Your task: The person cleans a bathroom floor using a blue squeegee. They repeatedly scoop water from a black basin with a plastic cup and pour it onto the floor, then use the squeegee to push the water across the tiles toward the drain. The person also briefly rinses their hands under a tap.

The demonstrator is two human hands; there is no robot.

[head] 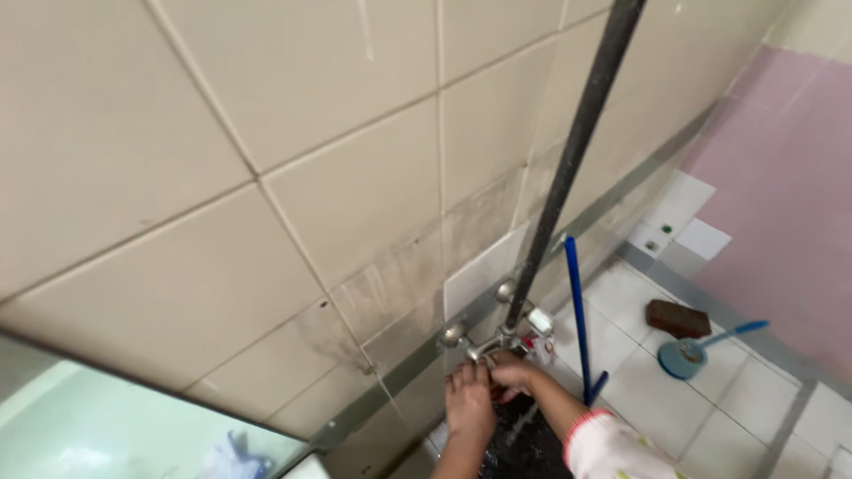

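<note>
**Both hands working at a wall tap, with wet tiles and a leaning pole close by**

While both hands are reaching up under the metal tap (pixel 484 341) low on the tiled wall (pixel 222 177), the likeliest trouble is a slip. The left hand (pixel 468 401) is lying flat, back upward, fingers stretched toward the tap body and pressing against it rather than clenching; whether they are wrapping anything underneath cannot be told. The right hand (pixel 513 368) is curling its fingers round the tap just beside the left, seemingly grasping a valve or spout, though the grip itself is hidden. Both forearms are rising from the bottom edge, the right in a pale patterned sleeve (pixel 612 448).

A dark pipe (pixel 577 142) is running up from the tap, and a blue pole (pixel 577 310) is leaning against the wall just to the right; a knocked elbow could be tipping it over. Something dark and wet-looking (pixel 524 443) is lying below the hands, so splashing water could be making the white floor tiles (pixel 745 390) slick. A blue long-handled brush (pixel 692 353) and a brown block (pixel 677 318) are resting further off.
</note>
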